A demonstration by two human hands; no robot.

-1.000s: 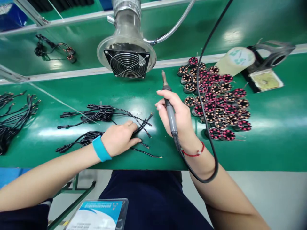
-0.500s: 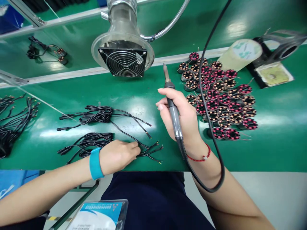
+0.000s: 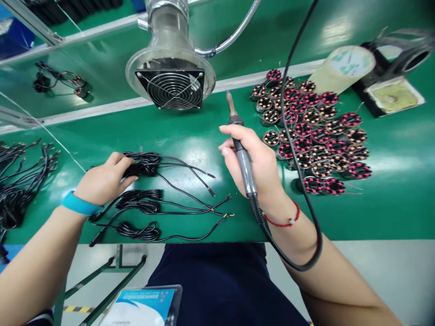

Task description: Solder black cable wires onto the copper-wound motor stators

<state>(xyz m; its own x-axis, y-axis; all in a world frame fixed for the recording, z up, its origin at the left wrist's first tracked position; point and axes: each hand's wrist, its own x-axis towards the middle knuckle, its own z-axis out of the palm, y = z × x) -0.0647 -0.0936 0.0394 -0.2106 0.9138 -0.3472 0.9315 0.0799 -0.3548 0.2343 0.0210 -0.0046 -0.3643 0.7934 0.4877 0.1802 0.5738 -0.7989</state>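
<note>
My right hand [image 3: 256, 160] holds a soldering iron [image 3: 245, 170] like a pen, its tip pointing up and away from me. At the left, my left hand [image 3: 105, 179] has its thumb and fingers closed round the left part of a coiled black cable [image 3: 146, 164]. That cable's thin leads reach right to bare coloured ends. Nearer the bench edge lie more coiled black cables [image 3: 137, 231], one bundle beneath the other. Several wound coils [image 3: 319, 136] with pink or orange windings stand to the right of my right hand.
A fan in a fume hood [image 3: 175, 89] hangs at the back. Behind the coils are a yellowish roll [image 3: 343, 68] and an iron stand with a sponge tray [image 3: 396, 96]. More cables [image 3: 20, 190] lie far left. The iron's cord [image 3: 288, 113] crosses over the coils.
My left hand has moved up and left, from the lead ends of the near cables to the upper coiled cable. The near cables now lie spread apart. My right hand has barely moved.
</note>
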